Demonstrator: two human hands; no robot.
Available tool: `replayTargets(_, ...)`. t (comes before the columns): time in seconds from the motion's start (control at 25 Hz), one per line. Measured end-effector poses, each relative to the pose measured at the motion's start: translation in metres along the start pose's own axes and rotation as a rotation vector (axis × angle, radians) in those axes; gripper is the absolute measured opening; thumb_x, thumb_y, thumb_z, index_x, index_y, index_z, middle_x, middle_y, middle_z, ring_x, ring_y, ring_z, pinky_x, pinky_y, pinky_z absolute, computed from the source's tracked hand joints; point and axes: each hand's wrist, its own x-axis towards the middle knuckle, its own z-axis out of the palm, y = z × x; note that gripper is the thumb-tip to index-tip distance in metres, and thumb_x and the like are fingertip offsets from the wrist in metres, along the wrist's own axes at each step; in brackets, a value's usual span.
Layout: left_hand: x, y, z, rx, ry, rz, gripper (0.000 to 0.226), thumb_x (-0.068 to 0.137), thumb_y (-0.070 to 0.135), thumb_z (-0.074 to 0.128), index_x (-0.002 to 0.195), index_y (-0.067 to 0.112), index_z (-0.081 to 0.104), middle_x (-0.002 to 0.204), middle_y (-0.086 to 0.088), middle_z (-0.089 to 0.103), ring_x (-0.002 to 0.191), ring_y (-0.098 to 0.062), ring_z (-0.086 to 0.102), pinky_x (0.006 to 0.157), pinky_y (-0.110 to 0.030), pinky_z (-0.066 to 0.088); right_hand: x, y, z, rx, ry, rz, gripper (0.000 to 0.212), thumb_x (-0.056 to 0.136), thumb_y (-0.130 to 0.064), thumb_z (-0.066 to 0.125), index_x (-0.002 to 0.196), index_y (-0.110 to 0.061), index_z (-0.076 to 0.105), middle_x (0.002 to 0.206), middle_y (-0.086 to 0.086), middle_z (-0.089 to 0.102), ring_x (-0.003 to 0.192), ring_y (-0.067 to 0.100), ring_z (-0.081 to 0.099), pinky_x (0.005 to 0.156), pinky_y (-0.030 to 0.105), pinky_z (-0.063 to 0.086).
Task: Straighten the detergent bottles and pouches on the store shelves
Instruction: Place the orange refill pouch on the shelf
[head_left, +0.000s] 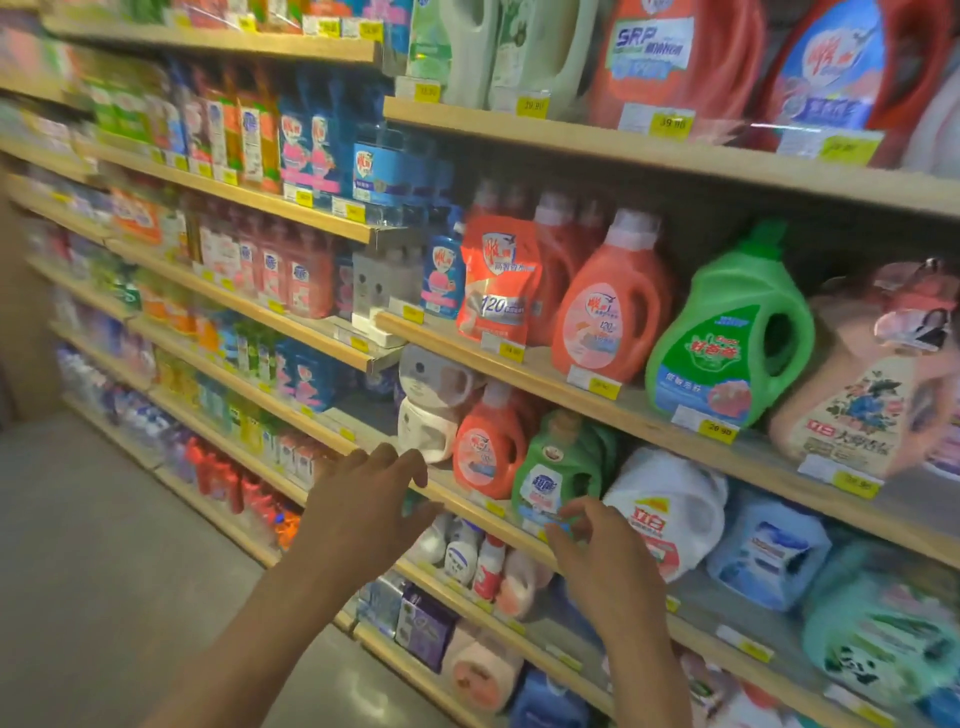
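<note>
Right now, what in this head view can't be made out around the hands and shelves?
1. Head view: whether the right hand pinches the green bottle label or only nears it. Its own fingers and blur hide the contact.
2. Head view: left shelves, with product labels lost to motion blur.
3. Head view: pink bottle, cut off by the right edge.

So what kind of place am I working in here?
Most likely a shop's laundry aisle: long wooden shelves, rows of detergent bottles facing out, and yellow price tags along the shelf edges.
</note>
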Motion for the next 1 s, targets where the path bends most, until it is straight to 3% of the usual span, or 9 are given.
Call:
replayTargets(0.24,0.055,-0.046,0.011,-0.017,0.037,-0.017,0.037,0.090,0.067,0.048,0.111,0.037,0.054,0.104,0.013,0.056,0.098,-0.016,0.054,0.077,-0.036,0.050,0.056,-0.051,0.033,0.019,0.050,0.013,0.013,0.095,-0.041,0.066,0.105,-0.034,0.062,0.117,-0.006,0.062,0.109,0.020,0.059,0.088,0.037,0.051)
replayTargets(0.4,0.106,-0.090,0.019,-0.035,0.012,0.013,0.037,0.091,0.066,0.047,0.113,0.038,0.053,0.109,0.013,0.056,0.102,-0.015,0.052,0.070,-0.029,0.041,0.097,-0.088,0.053,-0.029,0.059,0.027,0.016,0.094,-0.039,0.068,0.101,-0.040,0.054,0.121,-0.009,0.055,0.116,0.019,0.054,0.090,0.036,0.049)
replayTargets(0.6,0.187,-0.139,0.038,-0.162,0.016,0.035,0.039,0.090,0.066,0.049,0.119,0.039,0.049,0.111,0.015,0.055,0.102,-0.014,0.052,0.073,-0.030,0.047,0.154,-0.115,0.086,0.013,0.216,0.077,0.027,0.090,-0.035,0.073,0.112,-0.039,0.058,0.124,-0.013,0.056,0.120,0.017,0.054,0.097,0.037,0.046)
replayTargets(0.84,0.274,-0.154,0.083,-0.268,0.042,0.090,0.066,0.090,0.066,0.049,0.147,0.044,0.024,0.133,0.015,0.050,0.116,-0.015,0.050,0.084,-0.032,0.050,0.232,-0.106,0.118,0.065,0.274,0.124,0.065,0.085,-0.020,0.082,0.142,-0.030,0.054,0.133,0.000,0.056,0.127,0.025,0.054,0.104,0.045,0.047)
replayTargets(1.0,0.333,-0.150,0.105,-0.294,0.061,0.134,0.081,0.090,0.062,0.052,0.156,0.044,0.008,0.123,0.011,0.053,0.109,-0.017,0.052,0.082,-0.035,0.051,0.291,-0.093,0.130,0.093,0.305,0.056,0.072,0.089,-0.022,0.077,0.151,-0.034,0.045,0.127,-0.010,0.049,0.126,0.025,0.053,0.103,0.044,0.047)
